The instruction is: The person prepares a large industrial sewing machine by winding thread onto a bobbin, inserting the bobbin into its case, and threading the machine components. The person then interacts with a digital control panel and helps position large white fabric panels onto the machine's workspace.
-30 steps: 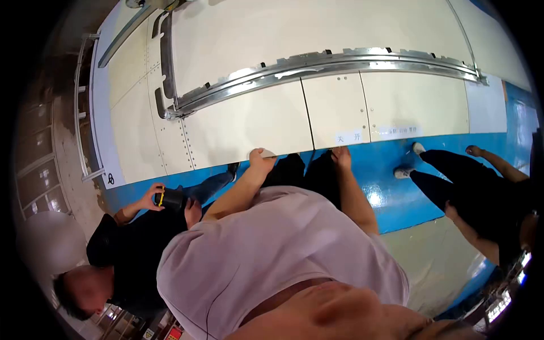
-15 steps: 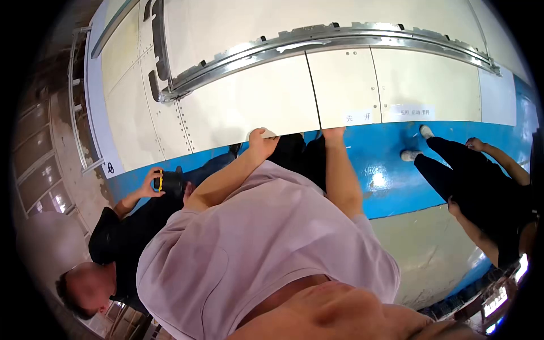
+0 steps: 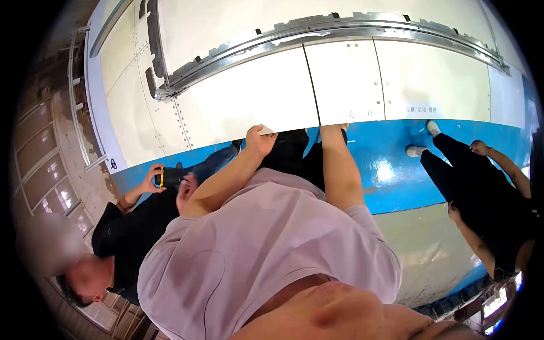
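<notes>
My left hand (image 3: 260, 141) is at the front edge of a cream-white panel surface (image 3: 243, 90), its thumb over the top and its fingers curled at the rim. To the right, my right forearm (image 3: 340, 170) reaches to the same edge. The right hand passes beneath the panel close to the dark seam, so its fingers are hidden. A paper label (image 3: 360, 114) with Chinese characters is on the panel just right of that hand. Another label (image 3: 421, 110) lies further right.
A metal rail (image 3: 334, 25) with notches runs across the panels. On the left a person (image 3: 133, 238) in black holds a black and yellow device (image 3: 167, 177). Another person (image 3: 470, 187) in dark clothes stands at right on the blue floor (image 3: 382, 153).
My right hand has gone further under the panel edge; part of it showed before. My left hand stays at the edge. The left person's free hand has come more into view.
</notes>
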{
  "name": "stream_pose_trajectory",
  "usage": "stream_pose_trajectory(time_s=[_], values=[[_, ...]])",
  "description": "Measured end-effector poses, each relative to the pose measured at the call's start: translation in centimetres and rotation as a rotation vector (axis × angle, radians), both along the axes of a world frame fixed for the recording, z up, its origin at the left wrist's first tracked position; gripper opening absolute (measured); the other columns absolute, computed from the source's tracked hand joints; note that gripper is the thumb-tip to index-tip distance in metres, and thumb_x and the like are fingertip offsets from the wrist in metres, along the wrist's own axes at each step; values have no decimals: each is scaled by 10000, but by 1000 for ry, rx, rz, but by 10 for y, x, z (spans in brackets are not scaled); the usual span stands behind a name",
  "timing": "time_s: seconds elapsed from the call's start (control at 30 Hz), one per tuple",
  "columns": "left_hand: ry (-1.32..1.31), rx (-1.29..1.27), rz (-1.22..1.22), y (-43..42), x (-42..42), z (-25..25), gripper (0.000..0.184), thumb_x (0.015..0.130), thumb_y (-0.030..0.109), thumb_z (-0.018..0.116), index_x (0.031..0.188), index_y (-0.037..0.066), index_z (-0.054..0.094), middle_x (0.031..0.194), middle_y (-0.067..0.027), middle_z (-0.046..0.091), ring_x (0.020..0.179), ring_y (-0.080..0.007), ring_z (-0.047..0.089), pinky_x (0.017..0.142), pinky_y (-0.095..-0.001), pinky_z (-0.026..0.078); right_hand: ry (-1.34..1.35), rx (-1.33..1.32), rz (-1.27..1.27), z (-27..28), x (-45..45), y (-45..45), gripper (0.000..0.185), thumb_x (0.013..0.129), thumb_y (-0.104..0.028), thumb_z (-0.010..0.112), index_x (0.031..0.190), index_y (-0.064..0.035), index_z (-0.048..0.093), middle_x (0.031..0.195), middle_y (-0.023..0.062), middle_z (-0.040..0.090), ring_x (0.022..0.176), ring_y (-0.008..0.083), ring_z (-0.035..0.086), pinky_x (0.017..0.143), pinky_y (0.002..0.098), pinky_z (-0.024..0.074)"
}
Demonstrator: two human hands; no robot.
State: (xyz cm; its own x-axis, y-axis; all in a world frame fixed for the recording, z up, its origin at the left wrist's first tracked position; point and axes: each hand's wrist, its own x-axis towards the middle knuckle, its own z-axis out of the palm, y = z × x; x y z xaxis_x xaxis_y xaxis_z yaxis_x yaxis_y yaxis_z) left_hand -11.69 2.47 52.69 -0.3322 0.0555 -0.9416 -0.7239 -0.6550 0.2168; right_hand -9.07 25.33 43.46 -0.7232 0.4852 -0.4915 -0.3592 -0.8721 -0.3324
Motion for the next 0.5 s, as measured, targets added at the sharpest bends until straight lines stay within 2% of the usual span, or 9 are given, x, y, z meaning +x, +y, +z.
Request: stream_pose_trajectory(time_s=[0.07, 0.17, 0.3, 0.4, 0.5], values=[[26, 57, -27, -16, 2, -23, 424, 906, 114, 405, 1301, -37, 380, 1394, -188, 420, 1355, -330, 387, 1173, -507, 268, -35, 8, 12, 4, -1, -3, 498, 1024, -366, 464, 1409, -50, 454, 1381, 88, 541, 1226, 242, 554, 990, 382, 495], [27, 94, -26, -22, 2, -31, 433, 910, 120, 406, 1311, -37, 367, 1378, -185, 429, 1343, -328, 402, 1166, -506, 284, -93, 10, 25, 12, 3, -7, 487, 1026, -349, 470, 1407, -46, 453, 1373, 89, 546, 1216, 237, 561, 980, 374, 503], [5, 83, -9, -5, 0, -2, 425, 908, 109, 396, 1305, -37, 351, 1336, -189, 444, 1304, -334, 435, 1135, -510, 343, -230, 1, 55, 30, 28, -17, 472, 1029, -327, 477, 1403, -41, 452, 1362, 89, 553, 1202, 231, 571, 966, 365, 512], [25, 108, 21, -17, 1, -22, 413, 907, 102, 388, 1294, -36, 354, 1337, -194, 441, 1299, -341, 437, 1134, -514, 350, -285, -56, 44, 40, 48, -26, 461, 1031, -311, 482, 1401, -37, 451, 1354, 90, 558, 1192, 226, 579, 956, 358, 520], [17, 146, 62, -20, 4, -28, 412, 899, 97, 390, 1289, -33, 358, 1340, -199, 439, 1298, -348, 436, 1139, -519, 347, -239, -213, -28, 38, 53, -31, 397, 1026, -266, 512, 1353, -42, 481, 1277, 62, 600, 1118, 176, 617, 867, 304, 554]])
